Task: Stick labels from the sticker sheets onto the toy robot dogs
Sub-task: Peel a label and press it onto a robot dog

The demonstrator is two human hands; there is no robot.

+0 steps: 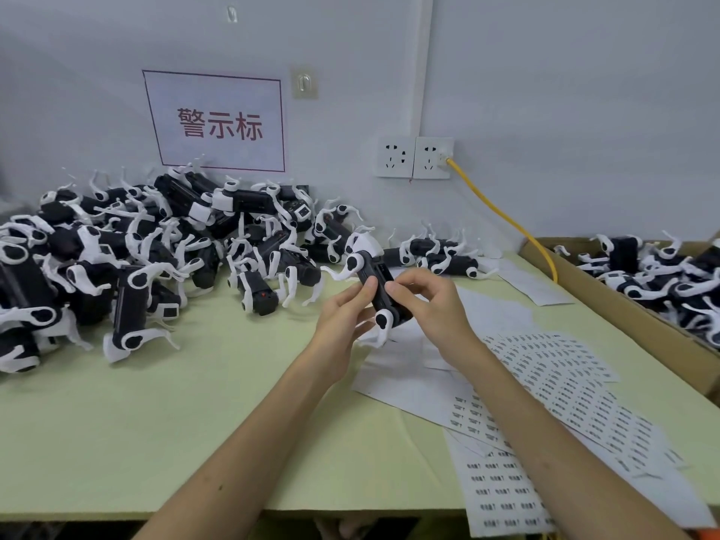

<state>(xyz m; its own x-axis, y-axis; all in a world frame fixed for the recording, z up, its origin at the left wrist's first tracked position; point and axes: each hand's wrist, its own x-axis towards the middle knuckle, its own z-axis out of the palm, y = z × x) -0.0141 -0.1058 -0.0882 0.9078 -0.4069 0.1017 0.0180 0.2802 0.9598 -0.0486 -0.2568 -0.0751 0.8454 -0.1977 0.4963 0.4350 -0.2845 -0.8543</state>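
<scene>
The toy dog [378, 275] is gripped by the left hand [345, 311] and pinched by the right hand [426, 304]; the label should be rubbed flat.

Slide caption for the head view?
Left hand and right hand hold a toy dog by sticker sheets; dog pile left, box right.

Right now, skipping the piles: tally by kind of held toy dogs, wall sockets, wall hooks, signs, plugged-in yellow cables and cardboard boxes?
Held toy dog: 1
Wall sockets: 2
Wall hooks: 2
Sign: 1
Plugged-in yellow cable: 1
Cardboard box: 1
Total: 8
</scene>
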